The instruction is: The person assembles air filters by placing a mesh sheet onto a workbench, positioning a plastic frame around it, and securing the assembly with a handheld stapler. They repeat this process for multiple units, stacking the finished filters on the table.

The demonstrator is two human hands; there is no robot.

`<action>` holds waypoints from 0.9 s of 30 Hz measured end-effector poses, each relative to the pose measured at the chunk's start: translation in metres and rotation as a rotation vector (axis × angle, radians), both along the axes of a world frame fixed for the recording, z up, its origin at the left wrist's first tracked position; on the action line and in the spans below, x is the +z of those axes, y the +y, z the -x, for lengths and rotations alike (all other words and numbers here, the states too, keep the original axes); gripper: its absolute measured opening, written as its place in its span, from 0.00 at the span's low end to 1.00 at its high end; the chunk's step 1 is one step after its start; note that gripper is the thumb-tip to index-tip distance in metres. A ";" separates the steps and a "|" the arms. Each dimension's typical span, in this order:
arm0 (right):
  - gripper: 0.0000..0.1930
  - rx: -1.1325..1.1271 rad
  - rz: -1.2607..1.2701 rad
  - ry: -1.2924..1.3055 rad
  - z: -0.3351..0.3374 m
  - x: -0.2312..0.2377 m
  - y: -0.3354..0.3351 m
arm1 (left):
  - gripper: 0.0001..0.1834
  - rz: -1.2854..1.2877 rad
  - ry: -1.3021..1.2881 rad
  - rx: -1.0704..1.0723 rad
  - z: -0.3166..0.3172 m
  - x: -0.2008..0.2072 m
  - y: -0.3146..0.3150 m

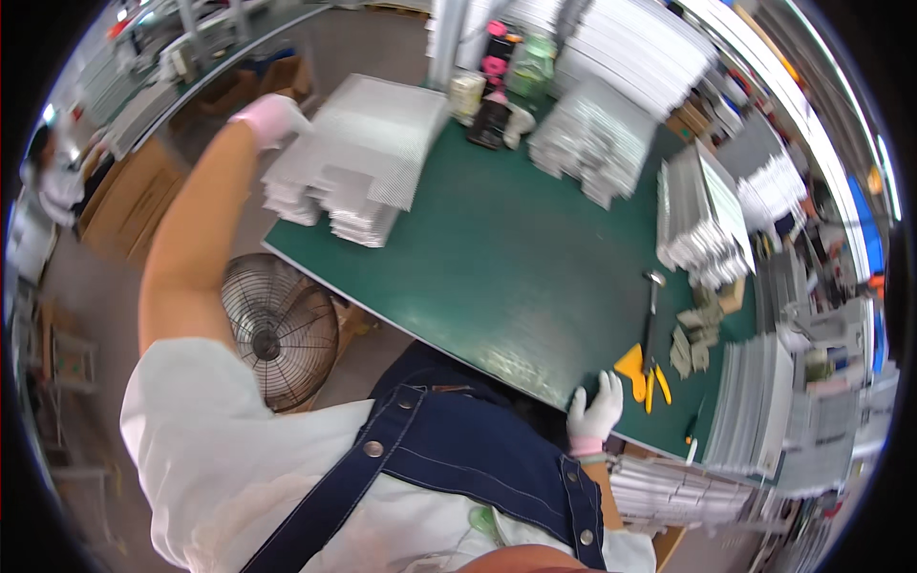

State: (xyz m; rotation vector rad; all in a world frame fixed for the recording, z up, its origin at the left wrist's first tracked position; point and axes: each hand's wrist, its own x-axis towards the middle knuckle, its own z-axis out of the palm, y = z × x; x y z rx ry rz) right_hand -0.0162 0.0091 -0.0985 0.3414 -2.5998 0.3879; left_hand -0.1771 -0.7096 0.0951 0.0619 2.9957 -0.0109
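Note:
My left hand (273, 121), in a white glove with a pink cuff, reaches far out to the table's left end. It is at the left edge of a stack of silvery-white, finely patterned sheets (368, 134); its fingers are blurred, and whether they grip a sheet is unclear. Gloved the same way, my right hand (597, 411) rests at the near table edge with its fingers stretched out and nothing in them. Just beyond it lie a yellow scraper (631, 371), yellow-handled pliers (657, 388) and a hammer with a dark handle (651, 310).
The green tabletop (497, 258) carries another pile of silvery sheets (597, 138), bundled panels (702, 215) at the right and crumpled grey-green scraps (700, 331). A bottle (532, 67) and a jar (467, 95) stand at the back. A floor fan (279, 329) is below the left edge.

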 end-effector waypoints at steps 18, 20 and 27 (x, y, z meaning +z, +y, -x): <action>0.25 0.213 0.043 -0.143 -0.004 0.025 0.012 | 0.27 -0.393 -0.132 0.530 0.040 -0.072 0.042; 0.25 0.236 0.043 -0.248 -0.001 0.031 0.024 | 0.32 -0.427 -0.179 0.746 0.045 -0.072 0.066; 0.31 -0.285 -0.016 0.073 0.012 0.039 0.086 | 0.46 -0.334 -0.285 1.000 0.062 -0.080 0.049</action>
